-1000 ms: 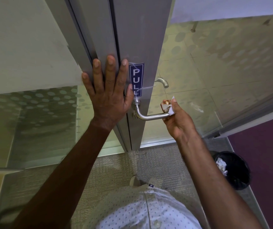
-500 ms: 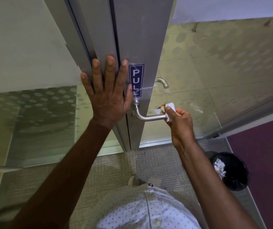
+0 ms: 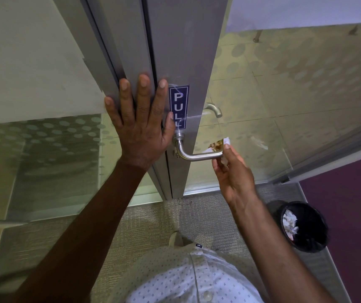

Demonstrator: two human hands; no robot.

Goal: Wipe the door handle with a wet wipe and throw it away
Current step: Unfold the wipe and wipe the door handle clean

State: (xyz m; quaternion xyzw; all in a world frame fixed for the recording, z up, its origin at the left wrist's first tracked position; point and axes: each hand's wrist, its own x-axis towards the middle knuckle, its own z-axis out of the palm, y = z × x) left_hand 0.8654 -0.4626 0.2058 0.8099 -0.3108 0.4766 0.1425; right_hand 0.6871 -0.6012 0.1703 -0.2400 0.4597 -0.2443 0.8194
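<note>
A brushed-metal lever door handle (image 3: 193, 155) juts from the grey door edge (image 3: 188, 62), below a blue PULL sign (image 3: 178, 107). My right hand (image 3: 233, 174) pinches a white wet wipe (image 3: 221, 147) with brown stains against the free end of the handle. My left hand (image 3: 141, 123) lies flat with spread fingers on the door frame, just left of the handle's base. A black waste bin (image 3: 304, 226) with crumpled white tissues inside stands on the floor at the lower right.
Glass panels with frosted dots flank the door on both sides. A second lever handle (image 3: 213, 109) shows on the far side of the glass door. Beige carpet (image 3: 149, 224) lies underfoot, purple flooring (image 3: 350, 215) to the right.
My right hand has slid the wipe around the end of the handle, from wrapping it on top to pinching it from below. The left hand has stayed put.
</note>
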